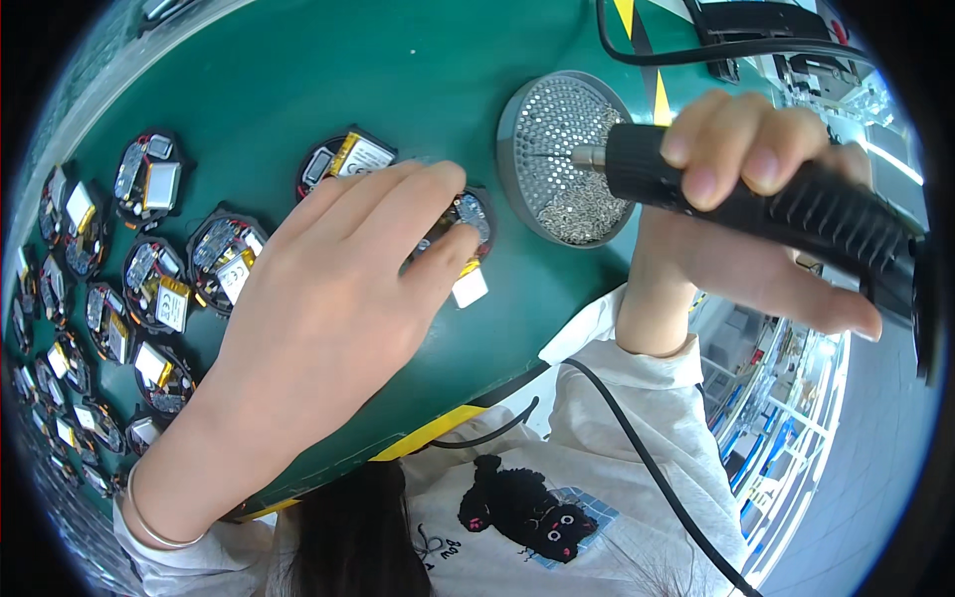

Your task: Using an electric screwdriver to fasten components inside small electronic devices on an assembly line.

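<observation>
My left hand (323,279) reaches over the green table, thumb and fingers closed around a round circuit board assembly (477,211). A small silver battery (471,288) with yellow tape hangs out at that board's near side. Behind my fingers lies another round assembly (323,159), partly covered by the hand. My right hand (731,249) is wrapped around a black electric screwdriver (642,164) with a ribbed grip. Its metal tip points left over a round grey screw tray (510,149), whose plate is full of small holes. Many tiny silver screws (582,214) are heaped in the tray.
Several more round board assemblies (154,284) with batteries cover the left of the green table (438,95). A black cable (736,50) crosses the far right near a dark device (766,25). Another black cable (647,448) runs over my clothing. Yellow-and-black tape (428,430) marks the table edge.
</observation>
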### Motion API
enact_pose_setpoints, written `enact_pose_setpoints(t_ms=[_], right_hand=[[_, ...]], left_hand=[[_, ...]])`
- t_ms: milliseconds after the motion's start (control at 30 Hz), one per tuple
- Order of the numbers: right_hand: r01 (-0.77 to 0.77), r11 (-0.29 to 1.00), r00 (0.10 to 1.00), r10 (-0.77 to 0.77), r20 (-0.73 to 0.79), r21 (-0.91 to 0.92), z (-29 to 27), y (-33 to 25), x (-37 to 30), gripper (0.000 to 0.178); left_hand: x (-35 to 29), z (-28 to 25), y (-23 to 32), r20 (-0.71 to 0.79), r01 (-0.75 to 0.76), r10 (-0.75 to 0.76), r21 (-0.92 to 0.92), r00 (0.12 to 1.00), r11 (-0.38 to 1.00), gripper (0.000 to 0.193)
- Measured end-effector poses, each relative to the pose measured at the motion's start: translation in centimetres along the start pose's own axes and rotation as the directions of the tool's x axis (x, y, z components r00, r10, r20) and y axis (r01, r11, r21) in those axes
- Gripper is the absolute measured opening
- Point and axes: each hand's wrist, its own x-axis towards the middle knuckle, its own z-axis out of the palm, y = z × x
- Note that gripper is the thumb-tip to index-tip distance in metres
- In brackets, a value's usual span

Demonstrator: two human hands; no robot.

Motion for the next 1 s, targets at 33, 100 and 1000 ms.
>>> enact_pose_setpoints(t_ms=[33, 100, 1000], right_hand=[[-0.004, 0.999, 0.999, 0.003, 0.033, 0.038, -0.3, 0.5, -0.1, 0.093], [-0.008, 0.998, 0.998, 0.003, 0.068, 0.060, 0.0, 1.0, 0.2, 0.096], [0.018, 0.999, 0.992, -0.024, 0.124, 0.049, 0.8, 1.4, 0.3, 0.098]], left_hand=[[-0.1, 0.1, 0.1, 0.000, 0.013, -0.013, 0.031, 1.000, 0.999, 0.040], [0.0, -0.1, 0.5, 0.041, 0.046, -0.048, 0.053, 0.998, 0.998, 0.044], [0.1, 0.8, 0.2, -0.053, 0.156, -0.163, -0.118, 0.985, 0.981, 0.032]])
